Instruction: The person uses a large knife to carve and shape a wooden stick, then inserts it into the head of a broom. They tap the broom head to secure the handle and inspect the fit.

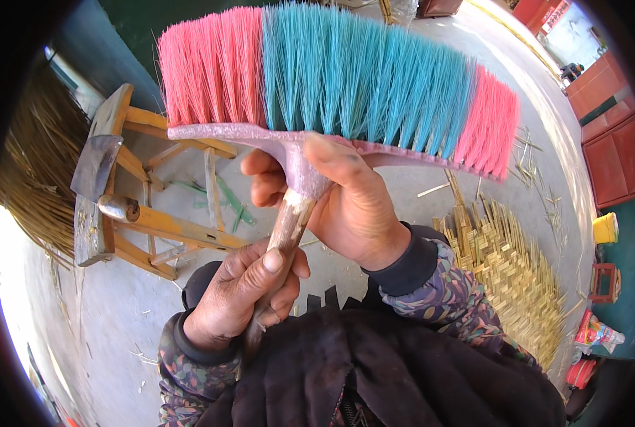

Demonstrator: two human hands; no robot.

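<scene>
A broom (300,153) with pink and teal bristles is held up in front of me, bristles pointing away and its wooden handle running down toward my body. Wrapped round the handle below the head is my left hand (250,288), thumb lying along the wood. My right hand (349,196) grips the mauve plastic socket of the head, its thumb on top and some fingertips showing on the socket's left side. The handle's lower end disappears against my dark clothing.
To the left stands a wooden bench (93,220) with a broad metal blade (95,167) on it. A bundle of dry stalks (36,164) rises beyond it. Partly woven bamboo matting (513,270) lies on the floor at right. Red cabinets (616,149) and a yellow container (605,228) are farther right.
</scene>
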